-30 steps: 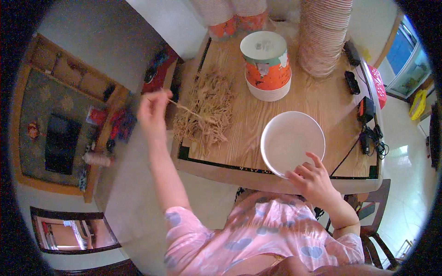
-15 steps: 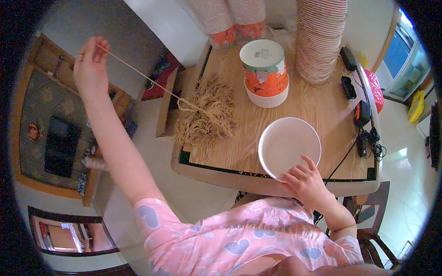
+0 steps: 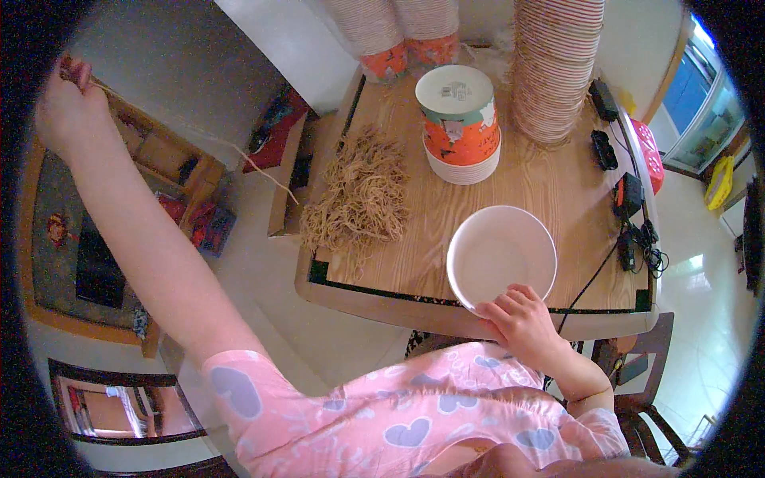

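Observation:
High at the far left, my left hand (image 3: 73, 107) is closed on a tan string (image 3: 255, 162), whose loose end trails back toward the table. A tangled heap of the same string (image 3: 358, 195) lies on the table's left side. My right hand (image 3: 522, 325) grips the near rim of a white paper tub (image 3: 504, 253), fingers curled over the edge. The tub's open mouth faces up, and its inside looks bare. Behind it, an orange and green paper tub (image 3: 460, 131) stands upside down on several nested ones.
Tall stacks of nested paper tubs (image 3: 558, 72) rise at the back of the wooden table (image 3: 414, 271). Black adapters and cables (image 3: 629, 199) lie along the right edge. A dark chair (image 3: 649, 374) stands at the lower right. A cabinet (image 3: 303, 171) adjoins the left side.
My left hand has moved farther out to the upper left, and the string has come free of the heap. My right fingers have curled lower over the tub's rim.

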A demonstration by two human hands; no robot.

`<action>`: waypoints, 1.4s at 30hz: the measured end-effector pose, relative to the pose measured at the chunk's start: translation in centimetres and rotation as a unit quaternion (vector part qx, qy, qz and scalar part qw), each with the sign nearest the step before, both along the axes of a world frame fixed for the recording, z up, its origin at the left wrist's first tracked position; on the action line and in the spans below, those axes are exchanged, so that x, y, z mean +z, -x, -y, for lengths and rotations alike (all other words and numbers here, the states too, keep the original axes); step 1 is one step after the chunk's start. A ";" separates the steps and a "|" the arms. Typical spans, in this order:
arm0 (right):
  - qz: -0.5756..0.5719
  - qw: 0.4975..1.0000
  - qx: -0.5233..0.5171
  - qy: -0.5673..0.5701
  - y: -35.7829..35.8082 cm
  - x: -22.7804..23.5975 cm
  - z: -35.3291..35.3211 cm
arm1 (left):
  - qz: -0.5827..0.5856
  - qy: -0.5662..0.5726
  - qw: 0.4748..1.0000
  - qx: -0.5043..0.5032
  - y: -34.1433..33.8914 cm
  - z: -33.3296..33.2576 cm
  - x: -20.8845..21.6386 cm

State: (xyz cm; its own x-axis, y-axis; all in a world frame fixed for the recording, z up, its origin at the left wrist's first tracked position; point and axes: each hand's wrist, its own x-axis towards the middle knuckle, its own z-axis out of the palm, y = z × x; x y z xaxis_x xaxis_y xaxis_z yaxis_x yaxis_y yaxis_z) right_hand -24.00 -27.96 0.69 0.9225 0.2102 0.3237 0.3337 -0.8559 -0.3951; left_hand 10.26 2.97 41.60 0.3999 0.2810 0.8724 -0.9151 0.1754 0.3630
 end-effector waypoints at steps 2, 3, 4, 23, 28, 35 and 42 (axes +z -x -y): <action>-0.002 1.000 -0.005 -0.022 0.2 1.1 -0.7 | 0.017 -0.139 0.985 0.102 3.7 4.3 -4.3; -0.003 0.999 -0.009 -0.044 0.2 1.6 -0.7 | -0.039 -0.111 0.990 0.074 8.4 9.8 -8.9; 0.012 0.997 -0.058 -0.056 0.2 1.4 0.1 | -0.071 -0.252 0.965 -0.007 8.7 12.5 -13.9; 0.056 0.826 -0.304 -0.472 0.3 -4.9 5.5 | -0.192 -0.667 0.665 -0.275 19.0 25.8 -41.6; 0.058 0.835 -0.318 -0.446 -0.1 -5.3 6.0 | -0.226 -0.650 0.669 -0.280 18.9 25.6 -41.4; 0.058 0.835 -0.319 -0.445 -0.6 -5.9 6.3 | -0.202 -0.666 0.657 -0.289 19.0 25.8 -41.0; 0.043 0.829 -0.312 -0.461 -0.8 -5.7 6.1 | -0.198 -0.684 0.649 -0.269 19.0 26.0 -40.4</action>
